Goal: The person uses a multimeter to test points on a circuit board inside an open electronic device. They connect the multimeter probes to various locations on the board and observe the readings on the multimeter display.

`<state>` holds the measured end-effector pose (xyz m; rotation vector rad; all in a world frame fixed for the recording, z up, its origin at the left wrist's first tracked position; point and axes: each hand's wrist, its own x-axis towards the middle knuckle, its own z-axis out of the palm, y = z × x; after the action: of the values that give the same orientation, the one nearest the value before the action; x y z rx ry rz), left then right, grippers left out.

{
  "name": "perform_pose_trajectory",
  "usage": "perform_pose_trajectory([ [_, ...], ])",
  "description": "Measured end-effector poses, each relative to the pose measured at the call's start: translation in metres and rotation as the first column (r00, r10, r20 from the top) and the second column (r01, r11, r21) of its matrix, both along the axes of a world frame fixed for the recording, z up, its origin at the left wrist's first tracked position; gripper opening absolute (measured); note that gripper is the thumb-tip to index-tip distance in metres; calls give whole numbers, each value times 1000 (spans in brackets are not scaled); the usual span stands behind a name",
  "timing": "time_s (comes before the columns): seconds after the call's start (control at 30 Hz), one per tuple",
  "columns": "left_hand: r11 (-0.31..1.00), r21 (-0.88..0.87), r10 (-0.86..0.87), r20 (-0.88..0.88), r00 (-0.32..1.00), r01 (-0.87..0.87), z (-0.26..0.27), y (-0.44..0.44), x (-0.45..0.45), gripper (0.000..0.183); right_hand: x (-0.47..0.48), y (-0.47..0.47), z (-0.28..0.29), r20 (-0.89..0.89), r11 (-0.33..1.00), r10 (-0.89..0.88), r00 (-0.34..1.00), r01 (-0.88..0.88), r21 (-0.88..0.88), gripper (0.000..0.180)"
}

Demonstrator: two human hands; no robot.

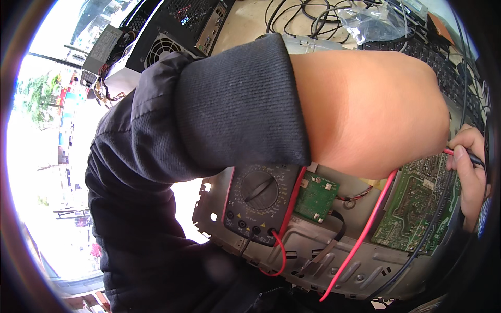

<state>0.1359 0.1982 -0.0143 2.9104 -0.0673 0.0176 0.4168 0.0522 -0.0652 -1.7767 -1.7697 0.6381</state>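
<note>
My left hand (375,113) reaches across from the left in a black ribbed cuff. Its back faces me and its fingers are hidden, so its grip cannot be told. A red test lead (360,238) runs up and disappears beneath it. At the right edge, my right hand (467,168) pinches a thin red-and-black test probe (475,159) between thumb and fingers. Below both hands lies a large green circuit board (411,211) on a metal chassis panel (313,242). A multimeter (258,199) with a rotary dial rests on the panel's left part, its upper end covered by my sleeve.
A small green board (317,199) with wires sits beside the multimeter. A black lead (424,238) crosses the large board. Beyond my arm are a computer case (184,27), a power supply unit (102,47), coiled black cables (297,19), a clear plastic bag (372,23) and a keyboard (450,66).
</note>
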Motion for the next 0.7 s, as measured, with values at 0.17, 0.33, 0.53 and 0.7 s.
perform_pose_trajectory([
  [0.17, 991, -86, -66, 342, 937, 101, -28, 11, -5, 22, -9, 9, -2, -104, 998, 56, 993, -57, -9, 12],
  [0.33, 977, -195, -23, 289, 957, 82, -21, 9, -5, 33, -32, 16, 15, -198, 998, 65, 978, -69, -15, 11],
  [0.53, 987, -160, 22, 216, 976, 13, -11, 0, -6, 33, -29, 11, 17, -195, 995, 96, 976, -91, 33, 12],
  [0.7, 990, -140, 3, 174, 985, 22, -9, 3, -7, 32, -30, 12, 16, -193, 995, 95, 977, -91, 28, 13],
])
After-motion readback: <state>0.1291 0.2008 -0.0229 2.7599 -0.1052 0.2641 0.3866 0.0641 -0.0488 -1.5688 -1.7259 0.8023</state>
